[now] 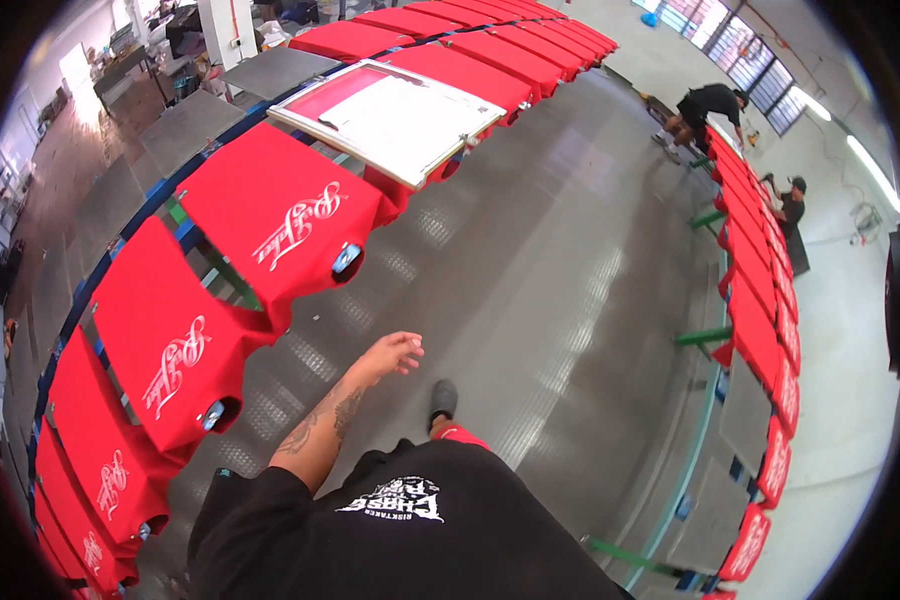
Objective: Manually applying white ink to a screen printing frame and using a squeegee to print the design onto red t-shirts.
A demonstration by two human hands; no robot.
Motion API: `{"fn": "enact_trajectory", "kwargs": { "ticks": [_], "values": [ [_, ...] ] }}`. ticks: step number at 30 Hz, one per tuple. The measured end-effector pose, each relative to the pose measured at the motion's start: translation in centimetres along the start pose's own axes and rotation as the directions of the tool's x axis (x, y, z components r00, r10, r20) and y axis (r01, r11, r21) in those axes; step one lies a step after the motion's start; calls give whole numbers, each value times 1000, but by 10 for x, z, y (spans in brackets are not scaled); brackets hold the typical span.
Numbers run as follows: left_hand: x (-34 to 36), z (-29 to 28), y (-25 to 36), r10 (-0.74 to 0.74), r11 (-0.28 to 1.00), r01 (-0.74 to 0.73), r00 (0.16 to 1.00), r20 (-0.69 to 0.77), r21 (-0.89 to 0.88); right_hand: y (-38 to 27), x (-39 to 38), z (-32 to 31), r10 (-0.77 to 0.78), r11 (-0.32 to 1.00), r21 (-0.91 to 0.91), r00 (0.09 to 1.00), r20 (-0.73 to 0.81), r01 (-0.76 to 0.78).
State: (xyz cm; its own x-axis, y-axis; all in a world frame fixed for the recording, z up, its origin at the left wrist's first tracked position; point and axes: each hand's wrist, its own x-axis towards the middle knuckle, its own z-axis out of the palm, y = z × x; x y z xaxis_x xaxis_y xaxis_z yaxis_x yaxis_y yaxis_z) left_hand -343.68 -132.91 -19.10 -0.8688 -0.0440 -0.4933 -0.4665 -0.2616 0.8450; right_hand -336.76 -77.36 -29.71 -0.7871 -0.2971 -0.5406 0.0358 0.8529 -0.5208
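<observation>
My left hand (pixel 397 352) hangs in mid-air over the aisle, fingers loosely bent and apart, holding nothing. My right hand is out of view. Nearest are red T-shirts (pixel 145 320) with white script prints, stretched over boards along the curving left rail, with another red shirt (pixel 250 200) farther along. A white-framed printing screen (pixel 400 125) with a red area rests over a board beyond them, and more red shirts continue past it.
A second row of red shirts (pixel 753 280) on green supports (pixel 700 338) lines the right side, with bare grey boards (pixel 744 412). Two co-workers (pixel 710 100) (pixel 790 210) in dark tops are at that row's far part. A grey walkway (pixel 500 300) runs between the rows.
</observation>
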Motion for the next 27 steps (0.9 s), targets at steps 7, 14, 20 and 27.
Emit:
{"fn": "enact_trajectory", "kwargs": {
  "ticks": [7,14,20,27],
  "values": [
    [114,38,99,-49,988,67,990,132,-140,-75,267,-203,29,852,514,988,149,-102],
    [246,15,197,23,968,-4,997,74,-249,-435,584,-416,-337,869,289,907,-251,402],
    [376,-18,273,90,970,-51,983,159,-237,-656,674,-407,-785,618,49,619,-5,785],
    [476,-28,260,60,930,-75,997,-55,-359,-883,795,-338,-898,24,-150,87,430,988]
  ]
}}
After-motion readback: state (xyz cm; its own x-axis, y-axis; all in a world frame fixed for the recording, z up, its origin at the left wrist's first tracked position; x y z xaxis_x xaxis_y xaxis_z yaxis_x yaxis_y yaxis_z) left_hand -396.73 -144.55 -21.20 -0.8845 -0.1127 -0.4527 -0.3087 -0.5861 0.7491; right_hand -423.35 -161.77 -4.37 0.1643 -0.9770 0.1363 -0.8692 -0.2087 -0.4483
